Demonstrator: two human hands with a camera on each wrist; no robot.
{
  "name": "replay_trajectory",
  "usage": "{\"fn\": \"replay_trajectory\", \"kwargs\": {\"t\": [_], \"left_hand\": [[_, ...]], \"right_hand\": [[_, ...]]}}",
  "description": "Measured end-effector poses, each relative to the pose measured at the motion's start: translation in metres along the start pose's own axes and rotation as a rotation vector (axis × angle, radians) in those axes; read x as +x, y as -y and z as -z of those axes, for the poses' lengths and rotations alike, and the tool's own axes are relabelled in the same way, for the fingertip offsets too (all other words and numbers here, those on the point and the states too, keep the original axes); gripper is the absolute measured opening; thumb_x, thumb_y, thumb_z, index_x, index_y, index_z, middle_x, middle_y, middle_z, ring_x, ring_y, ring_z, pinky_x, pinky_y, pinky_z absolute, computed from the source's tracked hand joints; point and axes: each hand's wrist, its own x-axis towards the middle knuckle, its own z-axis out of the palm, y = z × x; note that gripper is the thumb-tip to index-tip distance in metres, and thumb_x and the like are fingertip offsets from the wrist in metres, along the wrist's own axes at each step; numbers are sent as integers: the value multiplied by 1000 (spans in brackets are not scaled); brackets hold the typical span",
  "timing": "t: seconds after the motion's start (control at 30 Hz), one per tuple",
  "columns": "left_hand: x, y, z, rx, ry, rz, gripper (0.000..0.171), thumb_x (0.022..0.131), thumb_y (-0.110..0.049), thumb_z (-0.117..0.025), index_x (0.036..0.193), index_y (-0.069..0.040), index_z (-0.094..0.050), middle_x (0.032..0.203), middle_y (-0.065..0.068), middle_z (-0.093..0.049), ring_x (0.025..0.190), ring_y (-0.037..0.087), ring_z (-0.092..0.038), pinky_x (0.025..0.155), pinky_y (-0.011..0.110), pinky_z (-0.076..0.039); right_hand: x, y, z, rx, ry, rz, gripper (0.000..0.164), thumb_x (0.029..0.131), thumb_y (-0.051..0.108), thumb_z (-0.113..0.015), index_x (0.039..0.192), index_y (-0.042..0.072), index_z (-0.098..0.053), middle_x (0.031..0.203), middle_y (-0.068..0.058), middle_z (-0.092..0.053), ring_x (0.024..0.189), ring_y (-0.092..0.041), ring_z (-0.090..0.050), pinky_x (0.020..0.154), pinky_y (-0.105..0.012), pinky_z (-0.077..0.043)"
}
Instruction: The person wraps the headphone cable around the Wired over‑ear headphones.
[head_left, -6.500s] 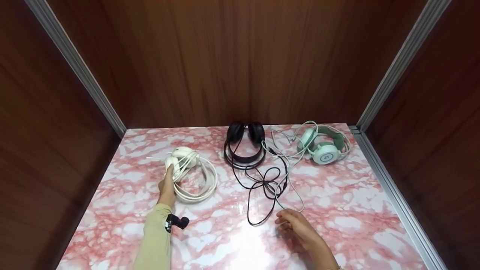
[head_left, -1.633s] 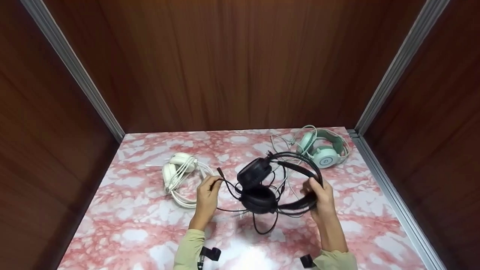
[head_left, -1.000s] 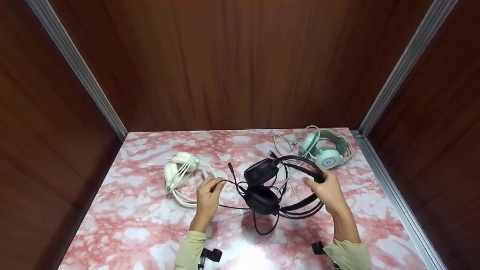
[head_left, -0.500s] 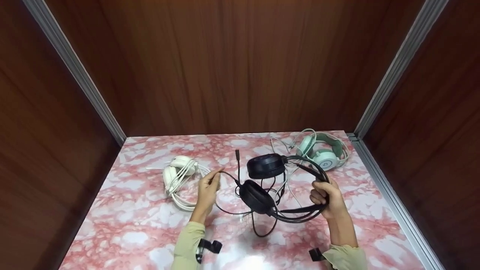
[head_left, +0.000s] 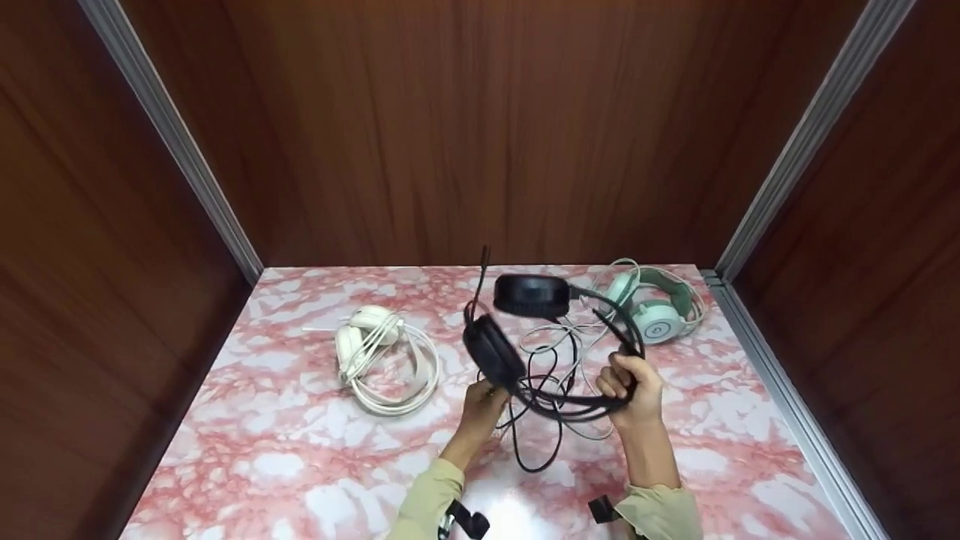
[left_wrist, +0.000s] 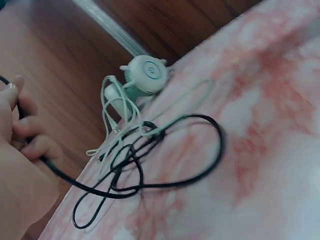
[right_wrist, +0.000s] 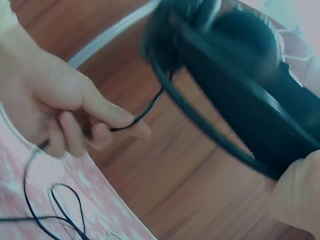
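Note:
A black headset [head_left: 531, 295] hangs above the table, its two ear cups toward the left and its microphone boom pointing up. My right hand [head_left: 636, 391] grips it by the headband, fingers curled round the band. Below the nearer ear cup, my left hand [head_left: 480, 412] holds the black cable [left_wrist: 170, 185]; in the right wrist view the thumb and fingers of the left hand [right_wrist: 72, 107] pinch it close to the cup. The rest of the cable lies in loops on the table, partly over a thin pale cable.
White headphones [head_left: 369, 328] wrapped in their own cable lie at the left on the pink-and-white marbled table [head_left: 285, 420]. Mint-green headphones [head_left: 654, 321] lie at the back right, their pale cable [head_left: 589, 341] trailing toward the black one. Brown wooden panels [head_left: 480, 135] enclose the back and sides.
Earlier the black headset lay at the back and my left hand held the white headphones. Over the last second the raised headset tilts, its cups rising, while my left hand moves right beneath the cup.

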Motion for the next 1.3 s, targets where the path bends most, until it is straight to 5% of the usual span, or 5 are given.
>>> {"fn": "replay_trajectory", "kwargs": {"t": [0.23,0.47,0.57,0.97,1.3], "left_hand": [[-2,0,16,359,-23,-126,20,98,-7,-56,108,-1,-72,99,6,-71,85,10,-61,74,26,-49],[10,-14,14,711,27,-271,16,96,-8,-57,96,-9,-73,91,2,-70,83,13,-62,73,31,-50],[9,-20,6,757,99,-302,15,95,-11,-58,99,-10,-73,90,2,-70,81,15,-62,72,31,-50],[-8,-28,28,928,131,-300,16,97,-26,-60,96,-17,-73,88,-7,-68,83,13,-65,72,34,-51],[-1,-37,64,894,77,-369,12,95,-22,-65,93,-14,-74,82,-8,-67,67,5,-57,62,27,-49]], "right_hand": [[8,2,-6,-173,-331,250,23,83,-13,-39,75,0,-55,50,1,-19,41,-11,-15,39,-21,-19],[3,-10,-5,89,-321,-56,26,90,-3,-28,91,7,-52,56,4,-20,44,-8,-16,42,-20,-20],[2,-19,-4,103,-383,-72,26,89,-2,-28,86,7,-52,52,4,-23,41,-9,-18,40,-20,-21],[24,12,22,-651,-719,547,16,77,-16,-45,72,-2,-52,50,-2,-49,32,-7,-34,30,-19,-27],[28,43,7,-1213,-741,775,15,67,-18,-51,66,-4,-49,61,3,-47,61,-10,-42,58,-22,-35]]}}
